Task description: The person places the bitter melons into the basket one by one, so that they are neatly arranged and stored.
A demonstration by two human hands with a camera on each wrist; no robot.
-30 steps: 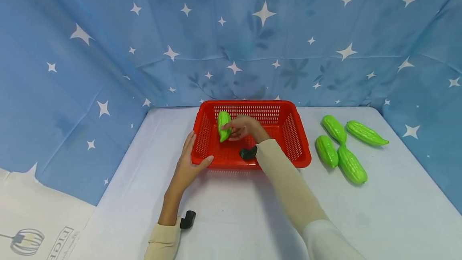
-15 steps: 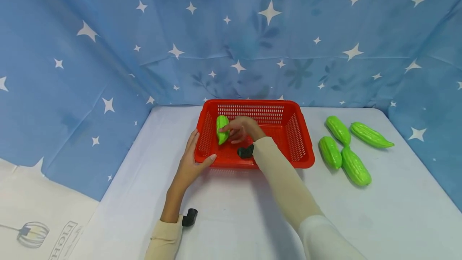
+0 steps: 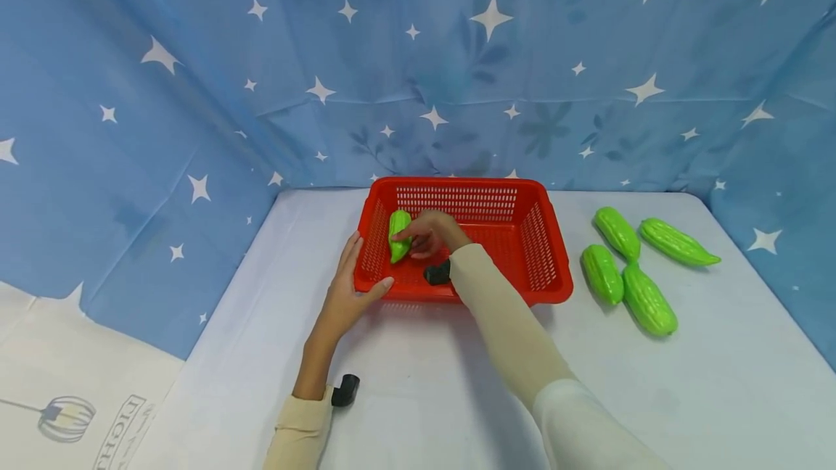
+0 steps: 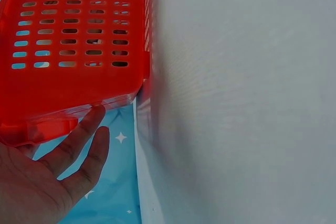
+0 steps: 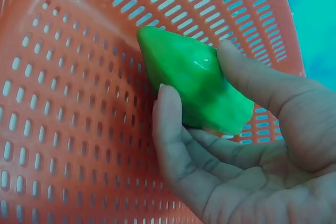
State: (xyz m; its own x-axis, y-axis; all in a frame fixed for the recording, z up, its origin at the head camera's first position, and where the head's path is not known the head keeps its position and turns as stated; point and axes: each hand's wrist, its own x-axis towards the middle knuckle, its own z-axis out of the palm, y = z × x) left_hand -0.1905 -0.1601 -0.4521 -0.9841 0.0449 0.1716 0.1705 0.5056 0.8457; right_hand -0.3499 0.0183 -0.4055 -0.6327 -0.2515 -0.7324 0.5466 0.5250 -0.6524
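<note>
Right fingers [image 5: 168, 114] pinch a vegetable [image 5: 194, 82]; left fingers [image 4: 95, 157], spread, touch the basket [image 3: 457, 182] (head view alone shows four more vegetables [image 3: 649, 301], right of both).

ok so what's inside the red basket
A green gourd, pinched by the right hand, near the basket's left end. In the head view, that hand, the sleeve and black wrist piece cover part of the inside, which can't be seen there.

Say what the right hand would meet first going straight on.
Past the green gourd it pinches, the right hand would likely meet the left wall of the basket, though depth is unclear.
</note>
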